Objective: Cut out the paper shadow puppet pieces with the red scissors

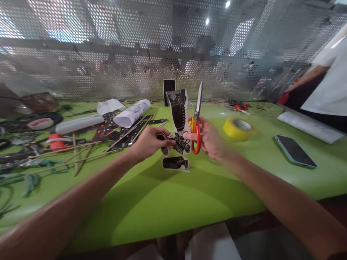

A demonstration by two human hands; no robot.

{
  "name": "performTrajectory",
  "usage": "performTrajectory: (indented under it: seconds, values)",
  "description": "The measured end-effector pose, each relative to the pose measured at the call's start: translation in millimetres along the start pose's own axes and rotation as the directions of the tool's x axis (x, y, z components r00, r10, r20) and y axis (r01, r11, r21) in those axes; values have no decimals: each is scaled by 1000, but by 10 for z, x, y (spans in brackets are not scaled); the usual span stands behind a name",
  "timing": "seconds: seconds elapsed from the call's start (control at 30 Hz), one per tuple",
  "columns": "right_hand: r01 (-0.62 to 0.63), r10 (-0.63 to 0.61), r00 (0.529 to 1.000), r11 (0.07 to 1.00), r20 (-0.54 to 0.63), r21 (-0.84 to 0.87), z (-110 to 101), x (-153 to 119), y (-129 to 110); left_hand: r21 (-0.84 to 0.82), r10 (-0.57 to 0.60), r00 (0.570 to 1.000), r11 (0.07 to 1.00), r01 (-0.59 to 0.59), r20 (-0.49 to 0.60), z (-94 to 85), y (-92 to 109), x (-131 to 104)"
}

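My left hand (149,142) is closed, pinching the lower left of a white paper cutout (179,112) printed with black ornate shapes. The cutout stands upright above the table. My right hand (207,139) is closed around scissors (198,108) with one red and one yellow handle loop, their blades together and pointing up. Its thumb also presses the right edge of the cutout. Just below the hands lies a smaller black-printed paper piece (175,163) on the green table (162,206).
Yellow tape (238,128) and a phone (295,151) lie to the right, near a paper roll (310,126) and a person in white (325,83). Another phone (169,90) stands behind the cutout. Leftward are rolled papers (132,112), thin sticks (76,159) and green cords (29,182). Perforated metal (121,61) closes the back.
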State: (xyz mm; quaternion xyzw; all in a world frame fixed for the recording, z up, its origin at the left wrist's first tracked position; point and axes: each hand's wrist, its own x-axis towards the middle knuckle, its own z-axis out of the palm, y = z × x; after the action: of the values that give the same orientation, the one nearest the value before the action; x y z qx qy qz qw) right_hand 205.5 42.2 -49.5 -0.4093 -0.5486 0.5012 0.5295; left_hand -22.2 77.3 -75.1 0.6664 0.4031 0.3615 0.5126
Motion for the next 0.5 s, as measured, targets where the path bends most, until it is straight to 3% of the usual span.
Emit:
performTrajectory:
  seconds: [0.3,0.5]
  values:
    - [-47,47,998,999,34,-1,12,-46,36,-8,36,997,999,-37,-68,56,71,-54]
    - [-41,41,999,999,-2,-21,-66,42,-1,-23,29,1000,999,-29,8,35,195,-86]
